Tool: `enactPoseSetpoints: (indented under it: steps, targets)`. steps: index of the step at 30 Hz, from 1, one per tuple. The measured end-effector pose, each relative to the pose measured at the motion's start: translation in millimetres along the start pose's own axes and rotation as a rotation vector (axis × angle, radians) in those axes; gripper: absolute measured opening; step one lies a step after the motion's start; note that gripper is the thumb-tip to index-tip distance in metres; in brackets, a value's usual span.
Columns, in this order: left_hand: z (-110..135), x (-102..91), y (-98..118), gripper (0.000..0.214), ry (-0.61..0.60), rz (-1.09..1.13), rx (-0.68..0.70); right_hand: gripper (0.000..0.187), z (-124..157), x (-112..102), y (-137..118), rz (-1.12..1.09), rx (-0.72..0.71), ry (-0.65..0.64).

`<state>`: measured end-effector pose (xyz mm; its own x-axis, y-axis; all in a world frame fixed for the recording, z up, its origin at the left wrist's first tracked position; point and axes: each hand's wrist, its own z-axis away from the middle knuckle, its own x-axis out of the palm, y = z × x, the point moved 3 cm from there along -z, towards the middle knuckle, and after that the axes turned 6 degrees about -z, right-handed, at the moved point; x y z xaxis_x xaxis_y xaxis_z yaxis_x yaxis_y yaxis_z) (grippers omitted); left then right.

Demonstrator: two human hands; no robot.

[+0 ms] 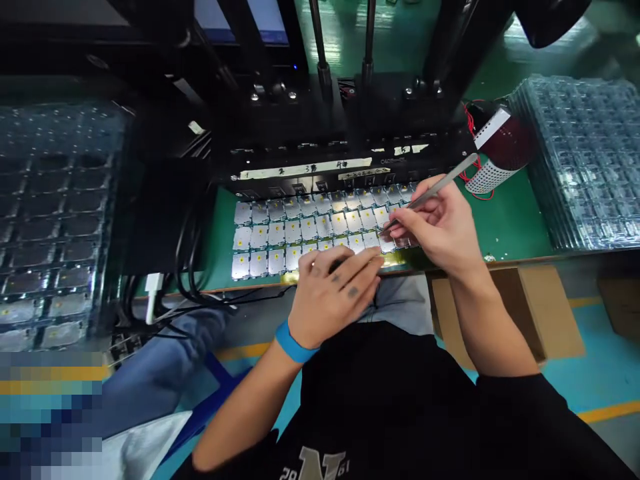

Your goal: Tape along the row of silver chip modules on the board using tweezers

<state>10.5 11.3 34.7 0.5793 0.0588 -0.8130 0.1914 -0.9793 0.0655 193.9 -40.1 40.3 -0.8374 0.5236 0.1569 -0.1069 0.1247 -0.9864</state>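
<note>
A panel of small circuit boards (293, 232) lies on the green bench mat, in rows of silver square plates, many with a yellow dot. My right hand (445, 227) is closed around a pair of metal tweezers (440, 185), held slanted like a pen. The tweezers' tip points down at the right part of the panel; whether it touches is too small to tell. Across the panel's front edge rests my left hand (335, 283), its fingers stretched to the right and covering some of the boards. A blue wristband (295, 342) circles the left wrist.
Right behind the panel stands a black test fixture (310, 150) with labelled tape and switches. Stacked clear trays (590, 160) stand at right, filled trays (50, 220) at left. Black cables (187, 247) hang beside the panel. A perforated white cylinder (493, 177) and a cardboard box (545, 310) are at right.
</note>
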Motion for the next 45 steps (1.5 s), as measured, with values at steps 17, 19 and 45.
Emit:
enactPoseSetpoints:
  steps: [17,19,45]
  targets:
    - [5.4,14.6,-2.1,0.028,0.0,-0.023,-0.003,0.04,-0.8,-3.8,18.1,-0.002,0.067,-0.015]
    - [6.2,15.4,-2.6,0.031,-0.008,-0.019,-0.007,0.043,-1.3,-3.8,19.1,0.013,0.09,-0.005]
    - [-9.2,20.2,-8.5,0.014,0.112,-0.12,0.006,0.053,-5.5,-2.4,10.1,0.032,-0.01,-0.026]
